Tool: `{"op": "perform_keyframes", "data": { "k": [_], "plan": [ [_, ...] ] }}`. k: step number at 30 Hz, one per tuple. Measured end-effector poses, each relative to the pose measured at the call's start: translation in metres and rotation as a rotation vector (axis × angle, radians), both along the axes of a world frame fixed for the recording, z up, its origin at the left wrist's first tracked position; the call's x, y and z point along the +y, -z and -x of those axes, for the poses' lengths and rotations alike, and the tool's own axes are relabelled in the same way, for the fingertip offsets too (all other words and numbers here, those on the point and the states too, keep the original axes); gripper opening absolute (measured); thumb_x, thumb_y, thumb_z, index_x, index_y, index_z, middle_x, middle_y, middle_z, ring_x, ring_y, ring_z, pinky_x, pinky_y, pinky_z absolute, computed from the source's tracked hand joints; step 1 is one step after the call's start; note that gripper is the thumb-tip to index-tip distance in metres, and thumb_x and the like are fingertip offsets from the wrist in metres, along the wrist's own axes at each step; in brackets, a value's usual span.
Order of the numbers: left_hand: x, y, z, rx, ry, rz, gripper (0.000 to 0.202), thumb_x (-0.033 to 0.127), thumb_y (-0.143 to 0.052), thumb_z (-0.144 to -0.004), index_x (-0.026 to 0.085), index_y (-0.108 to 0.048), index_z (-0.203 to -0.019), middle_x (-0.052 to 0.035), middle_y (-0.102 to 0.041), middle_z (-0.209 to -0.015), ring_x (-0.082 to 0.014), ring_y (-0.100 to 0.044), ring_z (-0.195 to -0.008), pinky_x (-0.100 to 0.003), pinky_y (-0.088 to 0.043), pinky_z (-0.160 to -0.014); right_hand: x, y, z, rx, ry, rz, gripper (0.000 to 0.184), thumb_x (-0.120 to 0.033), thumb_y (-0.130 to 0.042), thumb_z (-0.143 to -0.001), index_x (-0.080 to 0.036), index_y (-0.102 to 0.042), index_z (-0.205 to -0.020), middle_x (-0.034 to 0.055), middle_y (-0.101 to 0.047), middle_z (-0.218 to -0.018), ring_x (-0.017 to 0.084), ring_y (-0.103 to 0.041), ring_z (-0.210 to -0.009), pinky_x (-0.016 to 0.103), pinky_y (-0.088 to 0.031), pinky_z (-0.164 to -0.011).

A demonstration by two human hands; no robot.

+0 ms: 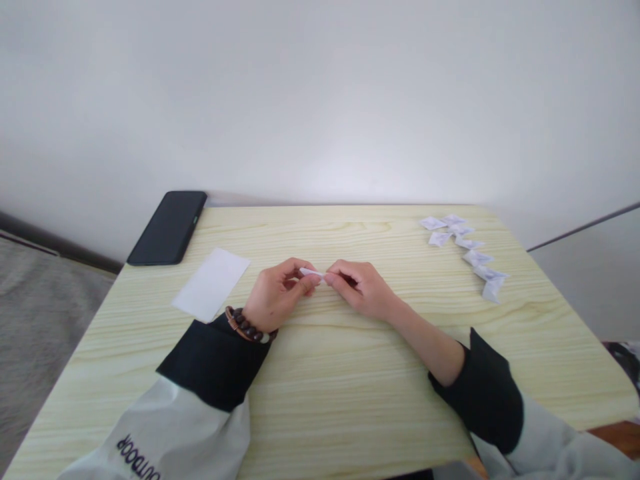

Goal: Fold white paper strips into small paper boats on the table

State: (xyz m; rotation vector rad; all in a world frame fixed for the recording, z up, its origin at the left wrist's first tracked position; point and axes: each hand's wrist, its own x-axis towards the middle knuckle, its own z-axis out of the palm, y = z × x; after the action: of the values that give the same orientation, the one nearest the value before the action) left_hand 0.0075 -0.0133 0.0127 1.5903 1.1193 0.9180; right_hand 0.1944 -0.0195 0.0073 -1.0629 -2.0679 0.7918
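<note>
Between my two hands, over the middle of the table, is a small folded piece of white paper (311, 272). My left hand (280, 291), with a beaded bracelet at the wrist, pinches it between thumb and fingers. My right hand (361, 288) grips its right end with thumb and forefinger. The fingers cover most of the paper, so its exact shape cannot be made out. Left of my left hand lies a flat white stack or sheet of paper (211, 285). Several small folded white paper pieces (477, 257) lie in a curved row to the right.
A black phone or tablet (169, 228) lies at the table's back left corner. The light wood-grain table (340, 400) stands against a white wall (320, 100). Grey carpet or fabric (40, 333) shows beyond the table's left edge.
</note>
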Motion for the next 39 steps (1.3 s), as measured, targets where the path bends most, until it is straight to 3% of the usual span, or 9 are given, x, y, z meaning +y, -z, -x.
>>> {"op": "perform_keyframes", "data": {
  "k": [6,9,15,18,23,28,34,39],
  "plan": [
    [0.002,0.0002,-0.0011,-0.172,-0.05,0.043,0.036,0.046,-0.068,-0.071,0.015,-0.056,-0.086,-0.003,-0.068,-0.073,-0.0146,-0.064,-0.062,-0.028,-0.056,-0.057,-0.0002,0.0015,-0.0008,0.098,0.07,0.1,0.024,-0.032,-0.041,-0.093,-0.018,-0.053,-0.078,-0.0038,-0.05,-0.054,0.009,-0.044,-0.05,0.022,-0.035,-0.051],
    [0.0027,-0.0008,-0.0003,-0.112,-0.026,0.036,0.035,0.046,-0.069,-0.07,0.014,-0.061,-0.083,-0.0044,-0.069,-0.077,-0.0135,-0.063,-0.061,-0.027,-0.056,-0.059,-0.0002,0.002,-0.0007,0.094,0.064,0.111,0.023,-0.032,-0.041,-0.093,-0.018,-0.054,-0.079,-0.0039,-0.05,-0.054,0.009,-0.043,-0.049,0.022,-0.034,-0.051],
    [0.0011,-0.0024,0.0013,0.082,-0.026,-0.005,0.033,0.047,-0.053,-0.083,0.015,-0.063,-0.078,-0.0027,-0.068,-0.069,-0.0095,-0.056,-0.049,-0.021,-0.049,-0.05,-0.0003,0.0002,-0.001,0.06,0.007,0.096,0.019,-0.027,-0.043,-0.092,-0.018,-0.055,-0.081,-0.0038,-0.051,-0.057,0.009,-0.042,-0.049,0.022,-0.033,-0.051],
    [0.0,-0.002,0.0019,0.159,0.047,-0.071,0.033,0.046,-0.051,-0.085,0.016,-0.064,-0.079,-0.0022,-0.068,-0.071,-0.0099,-0.055,-0.052,-0.021,-0.046,-0.05,-0.0005,-0.0006,-0.0012,0.064,-0.004,0.089,0.018,-0.026,-0.043,-0.091,-0.018,-0.056,-0.082,-0.0037,-0.052,-0.057,0.009,-0.043,-0.051,0.022,-0.034,-0.052],
    [-0.0008,-0.0028,0.0041,0.298,0.127,-0.17,0.036,0.042,-0.046,-0.087,0.016,-0.06,-0.066,0.0008,-0.06,-0.058,-0.0106,-0.05,-0.052,-0.021,-0.04,-0.05,-0.0009,0.0001,-0.0011,0.042,-0.045,0.062,0.018,-0.023,-0.044,-0.09,-0.018,-0.057,-0.08,-0.003,-0.052,-0.06,0.009,-0.045,-0.054,0.021,-0.035,-0.055],
    [-0.0002,-0.0042,0.0063,0.304,0.176,-0.205,0.035,0.04,-0.045,-0.088,0.016,-0.059,-0.066,0.0032,-0.054,-0.054,-0.0094,-0.046,-0.05,-0.02,-0.036,-0.048,0.0001,0.0015,-0.0013,0.025,-0.079,0.012,0.016,-0.02,-0.046,-0.088,-0.016,-0.058,-0.079,-0.0022,-0.053,-0.065,0.008,-0.045,-0.057,0.02,-0.033,-0.056],
    [-0.0008,-0.0065,0.0041,0.29,0.16,-0.134,0.04,0.041,-0.042,-0.088,0.016,-0.056,-0.06,0.0014,-0.057,-0.056,-0.0097,-0.048,-0.051,-0.021,-0.037,-0.05,0.0009,-0.002,-0.0037,0.089,-0.095,0.132,0.018,-0.022,-0.046,-0.088,-0.015,-0.056,-0.075,-0.0046,-0.046,-0.057,0.007,-0.039,-0.052,0.019,-0.03,-0.05],
    [-0.0009,-0.0091,0.0036,0.294,0.095,-0.181,0.039,0.035,-0.039,-0.09,0.017,-0.053,-0.059,0.0021,-0.054,-0.054,-0.0094,-0.046,-0.051,-0.021,-0.036,-0.052,0.0006,-0.0016,-0.005,0.062,-0.142,0.174,0.018,-0.023,-0.049,-0.087,-0.015,-0.058,-0.073,-0.0061,-0.042,-0.054,0.006,-0.034,-0.049,0.019,-0.027,-0.048]
  ]
}}
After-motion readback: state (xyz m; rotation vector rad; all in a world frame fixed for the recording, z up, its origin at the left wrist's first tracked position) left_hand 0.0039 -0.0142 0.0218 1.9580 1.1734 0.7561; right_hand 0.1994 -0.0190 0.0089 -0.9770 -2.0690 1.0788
